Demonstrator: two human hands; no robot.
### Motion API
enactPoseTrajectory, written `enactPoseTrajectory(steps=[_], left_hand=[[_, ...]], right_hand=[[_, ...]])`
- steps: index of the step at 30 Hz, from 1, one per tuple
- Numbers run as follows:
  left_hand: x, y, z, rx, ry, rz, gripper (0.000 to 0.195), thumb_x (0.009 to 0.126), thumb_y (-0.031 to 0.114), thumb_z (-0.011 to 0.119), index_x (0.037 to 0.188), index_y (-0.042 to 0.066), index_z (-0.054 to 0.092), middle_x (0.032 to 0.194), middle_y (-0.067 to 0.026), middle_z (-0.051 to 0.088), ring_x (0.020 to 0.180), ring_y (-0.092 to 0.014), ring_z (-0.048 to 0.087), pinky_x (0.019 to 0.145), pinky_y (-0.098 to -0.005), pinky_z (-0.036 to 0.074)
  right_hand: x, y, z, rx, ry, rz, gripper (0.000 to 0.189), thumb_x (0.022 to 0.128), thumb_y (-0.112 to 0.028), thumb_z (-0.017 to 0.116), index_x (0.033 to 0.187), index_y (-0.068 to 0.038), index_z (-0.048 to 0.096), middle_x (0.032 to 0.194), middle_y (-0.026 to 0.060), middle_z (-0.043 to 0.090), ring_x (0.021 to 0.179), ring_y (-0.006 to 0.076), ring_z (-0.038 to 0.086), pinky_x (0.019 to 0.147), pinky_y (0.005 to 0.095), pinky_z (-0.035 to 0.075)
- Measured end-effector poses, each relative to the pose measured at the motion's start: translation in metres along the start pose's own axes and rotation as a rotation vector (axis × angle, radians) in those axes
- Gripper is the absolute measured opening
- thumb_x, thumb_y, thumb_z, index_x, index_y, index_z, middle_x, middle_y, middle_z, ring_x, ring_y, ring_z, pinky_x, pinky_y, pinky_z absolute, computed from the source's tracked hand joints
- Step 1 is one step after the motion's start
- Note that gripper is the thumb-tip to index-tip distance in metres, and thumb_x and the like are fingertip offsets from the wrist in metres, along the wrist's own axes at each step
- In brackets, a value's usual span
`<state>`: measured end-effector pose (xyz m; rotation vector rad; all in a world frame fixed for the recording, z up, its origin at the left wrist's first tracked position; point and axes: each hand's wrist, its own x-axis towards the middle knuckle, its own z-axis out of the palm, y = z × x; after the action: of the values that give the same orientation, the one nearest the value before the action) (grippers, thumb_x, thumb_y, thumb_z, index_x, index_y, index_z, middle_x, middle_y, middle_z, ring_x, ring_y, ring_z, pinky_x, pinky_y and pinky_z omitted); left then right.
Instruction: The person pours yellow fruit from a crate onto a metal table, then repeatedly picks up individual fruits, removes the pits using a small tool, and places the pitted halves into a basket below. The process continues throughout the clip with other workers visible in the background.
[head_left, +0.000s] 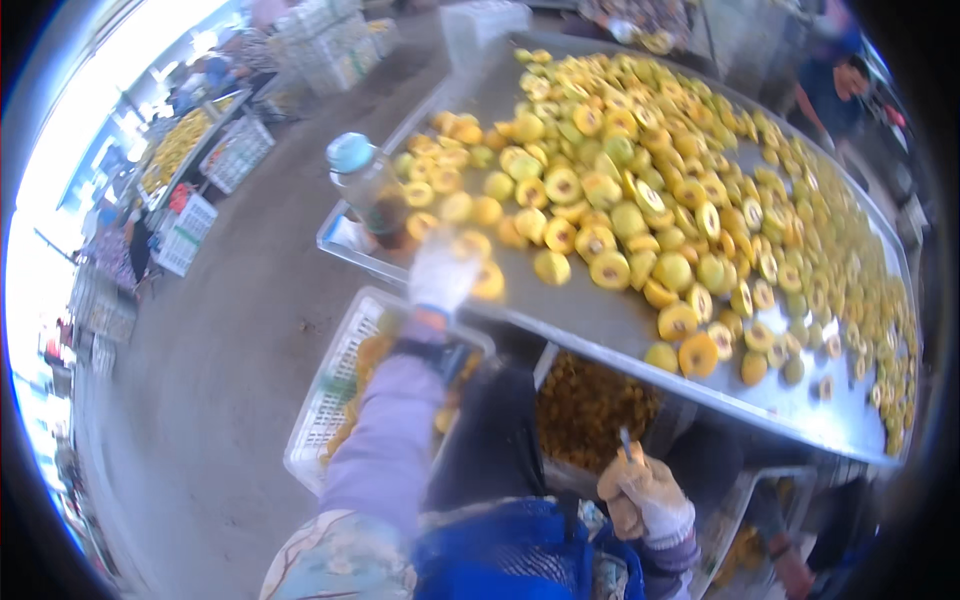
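Halved yellow peaches (607, 266) lie heaped on a metal table (600, 322), many with the cut face and stone cavity showing. My left hand (444, 274), in a white glove, is over the table's near left corner, beside a few halves. It is blurred, and whether its fingers hold one cannot be told. Low in front of my body, my right hand (645, 491), in a stained glove, is shut on a small tool (625, 444) with a short metal tip. Beneath the table edge, a bin (550, 360) holds brown peach stones or scraps (592, 405).
A bottle with a light-blue lid (366, 184) stands at the table's left corner. A white plastic crate (319, 420) with peaches sits below my left arm. A co-worker (832, 101) bends beyond the table; another person's arm (784, 555) shows at lower right. Crates (187, 232) line the left.
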<state>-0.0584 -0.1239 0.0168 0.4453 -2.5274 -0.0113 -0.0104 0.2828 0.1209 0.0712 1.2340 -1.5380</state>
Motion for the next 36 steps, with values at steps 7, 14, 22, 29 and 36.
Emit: enactPoseTrajectory(steps=[7, 14, 22, 29, 36], left_hand=[[0.038, 0.063, 0.029, -0.353, -0.542, -0.503, 0.044, 0.085, 0.039, 0.054, 0.12, 0.012, 0.051, 0.115, -0.0231, 0.06, 0.104, -0.042, 0.062, 0.09, -0.0494, 0.05], [0.007, 0.094, 0.061, -0.553, -0.372, -0.342, 0.044, 0.089, 0.032, 0.055, 0.128, 0.013, 0.052, 0.114, -0.0188, 0.061, 0.094, -0.036, 0.066, 0.086, -0.0458, 0.051], [0.001, 0.121, -0.022, -1.694, -0.521, -0.825, 0.047, 0.087, 0.033, 0.069, 0.125, 0.008, 0.054, 0.102, -0.0047, 0.065, 0.078, -0.014, 0.065, 0.06, -0.0266, 0.052], [-0.028, 0.15, -0.096, -2.078, -0.609, -0.717, 0.042, 0.098, 0.038, 0.056, 0.126, 0.006, 0.057, 0.104, -0.0043, 0.063, 0.087, -0.014, 0.061, 0.071, -0.0285, 0.053], [-0.037, 0.176, -0.137, -2.056, -0.709, -0.566, 0.035, 0.101, 0.018, 0.051, 0.129, -0.002, 0.05, 0.124, -0.0163, 0.059, 0.103, -0.026, 0.063, 0.09, -0.0353, 0.052]], right_hand=[[0.006, 0.009, 0.023, -0.092, 0.295, -0.097, 0.041, 0.099, -0.047, 0.052, 0.089, -0.007, 0.058, 0.048, -0.0016, 0.044, 0.033, 0.0083, 0.037, 0.031, 0.0226, 0.029], [0.01, -0.003, 0.026, -0.287, 0.223, -0.228, 0.04, 0.101, -0.045, 0.048, 0.102, -0.007, 0.057, 0.053, -0.0009, 0.045, 0.037, 0.0077, 0.037, 0.034, 0.0221, 0.029], [0.016, 0.006, 0.023, -0.15, 0.359, -0.339, 0.034, 0.101, -0.042, 0.049, 0.103, -0.009, 0.057, 0.053, -0.0006, 0.045, 0.037, 0.0091, 0.037, 0.034, 0.024, 0.029], [0.002, -0.019, 0.043, -0.089, 0.182, -0.389, 0.022, 0.096, -0.022, 0.061, 0.104, -0.003, 0.054, 0.058, 0.0027, 0.055, 0.045, 0.01, 0.049, 0.043, 0.0244, 0.04], [-0.014, -0.03, 0.052, -0.329, 0.374, -0.272, 0.031, 0.091, -0.027, 0.066, 0.11, -0.005, 0.056, 0.066, 0.0011, 0.061, 0.051, 0.008, 0.055, 0.046, 0.0246, 0.042]])
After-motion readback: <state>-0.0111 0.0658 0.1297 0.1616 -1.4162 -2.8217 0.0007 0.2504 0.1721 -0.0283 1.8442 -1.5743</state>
